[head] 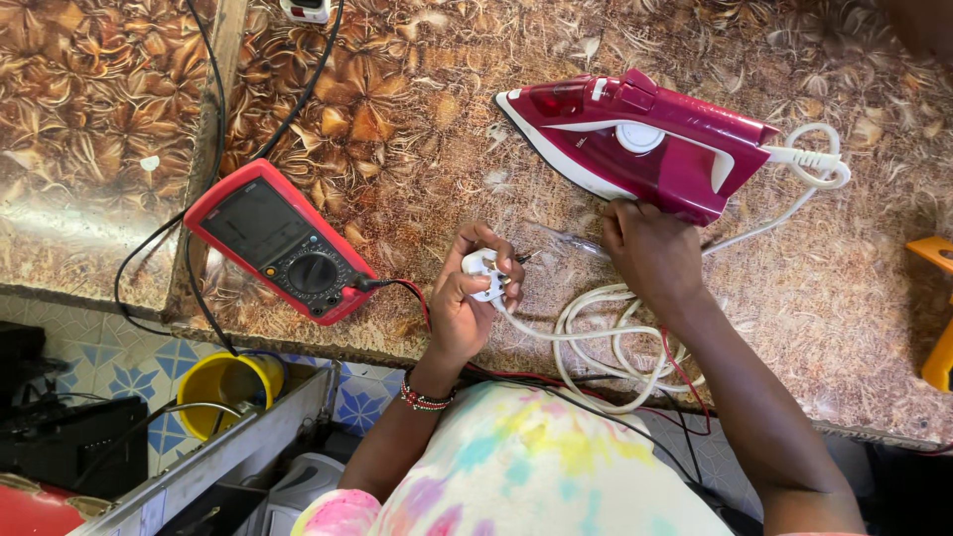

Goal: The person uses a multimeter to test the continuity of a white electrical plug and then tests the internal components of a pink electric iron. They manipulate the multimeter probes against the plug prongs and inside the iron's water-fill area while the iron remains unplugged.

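My left hand [469, 303] grips a white mains plug [484, 275] and holds it up just above the patterned brown worktop [417, 129]. The plug's white cord [596, 337] loops in a coil near the table's front edge and runs to the back of a dark red steam iron [635, 144] lying on its side. My right hand [650, 253] rests just below the iron, closed around a clear-handled screwdriver [568, 239] whose tip points left toward the plug.
A red multimeter [283, 243] lies left of my hands, its red and black leads [412, 293] trailing under my left wrist. A yellow cup [228, 382] sits below the table edge. A yellow tool [938, 337] is at the right edge, and a white socket strip [306, 10] at the top.
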